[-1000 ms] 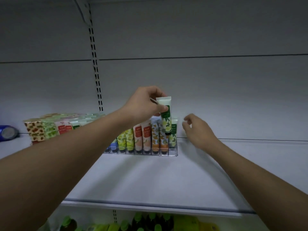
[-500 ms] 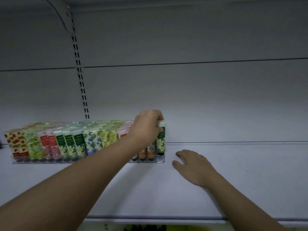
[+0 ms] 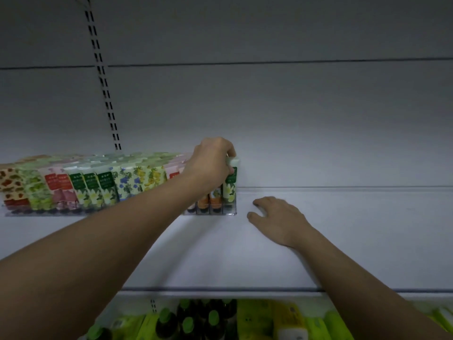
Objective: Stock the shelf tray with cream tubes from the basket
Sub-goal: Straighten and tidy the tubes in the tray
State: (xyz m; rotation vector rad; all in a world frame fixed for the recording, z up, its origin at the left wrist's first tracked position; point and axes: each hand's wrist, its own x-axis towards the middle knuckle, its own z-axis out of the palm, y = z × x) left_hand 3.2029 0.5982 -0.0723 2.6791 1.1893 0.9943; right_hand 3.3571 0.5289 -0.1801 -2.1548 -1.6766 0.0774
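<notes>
A clear shelf tray (image 3: 230, 213) stands on the white shelf, filled with rows of upright cream tubes in floral prints. My left hand (image 3: 210, 165) reaches over the tray's right end and pinches the top of a green-and-white cream tube (image 3: 230, 185), which stands upright in the rightmost front slot. Orange tubes (image 3: 215, 200) stand just left of it. My right hand (image 3: 277, 219) rests palm down on the shelf just right of the tray, fingers spread, holding nothing. The basket is out of view.
The white shelf (image 3: 343, 241) stretches bare to the right of the tray. A slotted upright (image 3: 103, 79) runs up the back wall. Below the shelf's front edge stand green-capped bottles (image 3: 188, 322) and yellow-green packs (image 3: 259, 317).
My left hand has lowered the green-and-white tube from above the tray into the rightmost slot. My right hand dropped from mid-air onto the shelf. The view shifted right.
</notes>
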